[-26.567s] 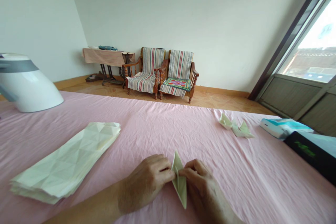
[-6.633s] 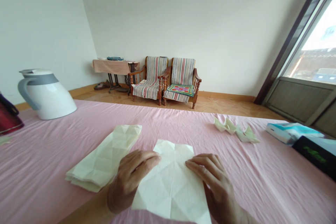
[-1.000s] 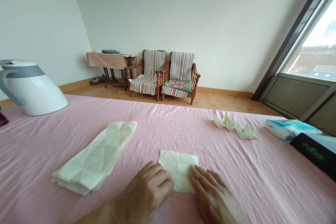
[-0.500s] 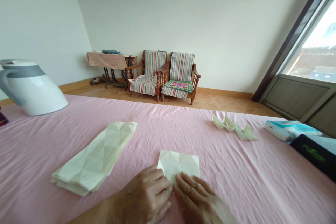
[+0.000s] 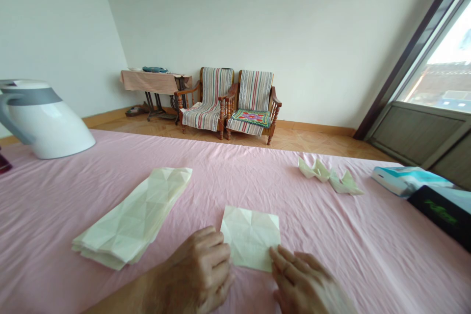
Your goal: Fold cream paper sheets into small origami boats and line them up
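Note:
A creased, pale green square of paper (image 5: pixel 250 238) lies flat on the pink cloth in front of me. My left hand (image 5: pixel 204 267) is closed, fingers curled against the paper's lower left edge; its thumb is hidden. At the lower right corner, my right hand (image 5: pixel 307 279) rests with fingers stretched out, the fingertips touching the paper's edge. To the left lies a stack of creased paper sheets (image 5: pixel 136 216) of the same pale green. Two folded paper shapes (image 5: pixel 327 176) with raised points sit close together farther back on the right.
A white and grey jug (image 5: pixel 61 125) stands at the far left of the pink-covered table (image 5: pixel 228 171). On the right are a blue and white packet (image 5: pixel 408 179) and a black box (image 5: pixel 437 211). Two wooden armchairs (image 5: pixel 209 100) are beyond the table.
My right hand has slid right along the paper's lower edge to its right corner, uncovering the middle. My left hand has shifted slightly left and stays at the left edge.

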Motion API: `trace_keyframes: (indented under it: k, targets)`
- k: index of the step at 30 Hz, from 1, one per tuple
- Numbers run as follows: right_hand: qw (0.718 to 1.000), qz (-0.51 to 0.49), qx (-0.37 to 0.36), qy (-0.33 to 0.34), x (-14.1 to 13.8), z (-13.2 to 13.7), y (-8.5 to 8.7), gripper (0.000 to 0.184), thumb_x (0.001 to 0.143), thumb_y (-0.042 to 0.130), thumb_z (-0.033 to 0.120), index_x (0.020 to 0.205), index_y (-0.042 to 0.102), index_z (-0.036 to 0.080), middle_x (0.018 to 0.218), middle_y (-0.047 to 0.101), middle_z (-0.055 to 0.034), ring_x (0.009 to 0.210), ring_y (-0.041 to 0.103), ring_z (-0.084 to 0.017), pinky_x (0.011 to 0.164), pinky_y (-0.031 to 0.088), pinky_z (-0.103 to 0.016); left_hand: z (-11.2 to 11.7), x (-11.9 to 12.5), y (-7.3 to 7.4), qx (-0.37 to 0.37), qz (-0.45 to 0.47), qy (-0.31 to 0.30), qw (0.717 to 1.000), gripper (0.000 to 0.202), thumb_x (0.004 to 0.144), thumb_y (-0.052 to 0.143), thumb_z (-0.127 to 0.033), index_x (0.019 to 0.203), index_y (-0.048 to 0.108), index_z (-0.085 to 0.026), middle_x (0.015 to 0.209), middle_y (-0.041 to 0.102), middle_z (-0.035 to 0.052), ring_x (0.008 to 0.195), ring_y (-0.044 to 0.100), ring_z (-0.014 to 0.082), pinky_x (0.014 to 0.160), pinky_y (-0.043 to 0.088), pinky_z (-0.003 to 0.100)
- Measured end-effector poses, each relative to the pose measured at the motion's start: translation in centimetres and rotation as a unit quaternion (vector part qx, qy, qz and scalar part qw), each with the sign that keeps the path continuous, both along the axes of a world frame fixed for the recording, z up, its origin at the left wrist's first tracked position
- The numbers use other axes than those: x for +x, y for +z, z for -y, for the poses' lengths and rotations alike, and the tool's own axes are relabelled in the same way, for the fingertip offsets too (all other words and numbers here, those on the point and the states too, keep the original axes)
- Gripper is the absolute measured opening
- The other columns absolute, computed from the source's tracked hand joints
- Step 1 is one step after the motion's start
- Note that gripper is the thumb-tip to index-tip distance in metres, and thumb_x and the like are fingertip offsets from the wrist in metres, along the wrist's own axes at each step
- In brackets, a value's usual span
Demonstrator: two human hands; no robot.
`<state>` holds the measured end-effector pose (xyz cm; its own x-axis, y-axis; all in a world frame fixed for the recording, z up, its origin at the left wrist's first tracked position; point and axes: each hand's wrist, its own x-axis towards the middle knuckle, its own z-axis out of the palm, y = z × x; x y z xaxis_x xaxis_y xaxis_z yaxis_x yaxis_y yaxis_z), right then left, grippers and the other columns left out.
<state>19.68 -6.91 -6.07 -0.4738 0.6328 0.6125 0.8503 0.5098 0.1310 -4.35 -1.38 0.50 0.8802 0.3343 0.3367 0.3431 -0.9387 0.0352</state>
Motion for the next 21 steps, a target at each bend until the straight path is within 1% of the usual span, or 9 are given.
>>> trace_keyframes:
  k: [3, 5, 10, 12, 15, 17, 19, 20, 21]
  targets:
    - [0.999, -0.029, 0.013, 0.022, -0.7, -0.2, 0.5, 0.023, 0.087, 0.051, 0.018, 0.105, 0.067, 0.019, 0.104, 0.073, -0.005, 0.094, 0.07, -0.019, 0.084, 0.054, -0.031, -0.1, -0.1, 0.0, -0.034, 0.0, 0.009, 0.999, 0.02, 0.091, 0.046, -0.011, 0.071, 0.05, -0.017, 0.073, 0.054, 0.0021, 0.068, 0.047, 0.017, 0.066, 0.036, 0.031]
    - [0.998, -0.025, -0.005, 0.055, -1.2, -0.4, 1.1, 0.024, 0.092, 0.05, 0.023, 0.109, 0.066, 0.02, 0.109, 0.072, -0.0037, 0.101, 0.067, -0.019, 0.088, 0.053, -0.031, -0.3, -0.1, 0.0, -0.068, 0.012, 0.015, 0.997, 0.019, 0.089, 0.047, -0.009, 0.071, 0.049, -0.017, 0.074, 0.054, 0.0022, 0.069, 0.047, 0.0166, 0.063, 0.035, 0.03]
    - [0.992, 0.058, -0.027, 0.109, -1.7, -1.1, 2.3, 0.034, 0.097, 0.048, 0.034, 0.123, 0.059, 0.017, 0.123, 0.066, -0.0038, 0.11, 0.063, -0.018, 0.085, 0.054, -0.029, -0.5, -0.1, 0.3, -0.114, 0.046, 0.022, 0.992, 0.018, 0.081, 0.048, -0.005, 0.067, 0.046, -0.016, 0.072, 0.052, 0.0012, 0.069, 0.048, 0.0149, 0.061, 0.034, 0.026]
    - [0.991, 0.073, -0.03, 0.108, -1.9, -1.1, 2.4, 0.034, 0.094, 0.053, 0.037, 0.122, 0.06, 0.019, 0.124, 0.065, -0.0043, 0.11, 0.063, -0.02, 0.085, 0.054, -0.029, -0.5, -0.1, 0.2, -0.11, 0.049, 0.023, 0.992, 0.018, 0.081, 0.048, -0.005, 0.067, 0.046, -0.016, 0.071, 0.052, 0.0013, 0.069, 0.047, 0.0151, 0.061, 0.034, 0.027]
    - [0.994, 0.044, -0.044, 0.091, -2.0, -0.9, 2.2, 0.033, 0.089, 0.059, 0.043, 0.114, 0.064, 0.021, 0.122, 0.067, -0.0039, 0.106, 0.065, -0.021, 0.081, 0.055, -0.031, -0.4, -0.1, 0.1, -0.101, 0.044, 0.026, 0.994, 0.019, 0.083, 0.049, -0.005, 0.068, 0.047, -0.016, 0.072, 0.053, 0.0015, 0.07, 0.047, 0.0159, 0.061, 0.033, 0.027]
    - [0.996, 0.006, -0.047, 0.077, -1.7, -0.6, 2.2, 0.023, 0.089, 0.06, 0.039, 0.104, 0.066, 0.024, 0.117, 0.069, -0.0004, 0.103, 0.067, -0.02, 0.078, 0.056, -0.029, -0.4, -0.2, -0.1, -0.096, 0.036, 0.029, 0.994, 0.019, 0.086, 0.051, -0.008, 0.07, 0.049, -0.016, 0.074, 0.054, 0.0014, 0.071, 0.047, 0.0163, 0.063, 0.034, 0.028]
    - [0.997, -0.012, -0.051, 0.065, -1.2, -0.5, 2.2, 0.015, 0.09, 0.055, 0.025, 0.1, 0.067, 0.025, 0.113, 0.071, 0.0023, 0.1, 0.068, -0.017, 0.075, 0.056, -0.026, -0.4, -0.2, -0.2, -0.091, 0.028, 0.034, 0.995, 0.019, 0.09, 0.054, -0.011, 0.072, 0.05, -0.016, 0.077, 0.055, 0.0011, 0.072, 0.048, 0.0165, 0.065, 0.035, 0.029]
    - [0.997, -0.02, -0.044, 0.058, -0.8, -0.4, 2.3, 0.02, 0.089, 0.052, 0.017, 0.1, 0.067, 0.025, 0.11, 0.072, 0.0025, 0.098, 0.069, -0.016, 0.074, 0.055, -0.025, -0.5, -0.2, -0.2, -0.091, 0.025, 0.037, 0.995, 0.018, 0.091, 0.056, -0.012, 0.074, 0.051, -0.017, 0.078, 0.056, 0.0009, 0.073, 0.049, 0.0166, 0.066, 0.036, 0.029]
    - [0.997, -0.006, -0.062, 0.041, -0.5, -0.5, 2.2, 0.028, 0.088, 0.049, 0.012, 0.107, 0.065, 0.024, 0.113, 0.071, 0.0004, 0.099, 0.068, -0.016, 0.077, 0.055, -0.026, -0.5, -0.2, -0.2, -0.093, 0.024, 0.038, 0.995, 0.016, 0.09, 0.059, -0.012, 0.076, 0.053, -0.017, 0.081, 0.057, 0.0006, 0.074, 0.05, 0.0165, 0.067, 0.037, 0.028]
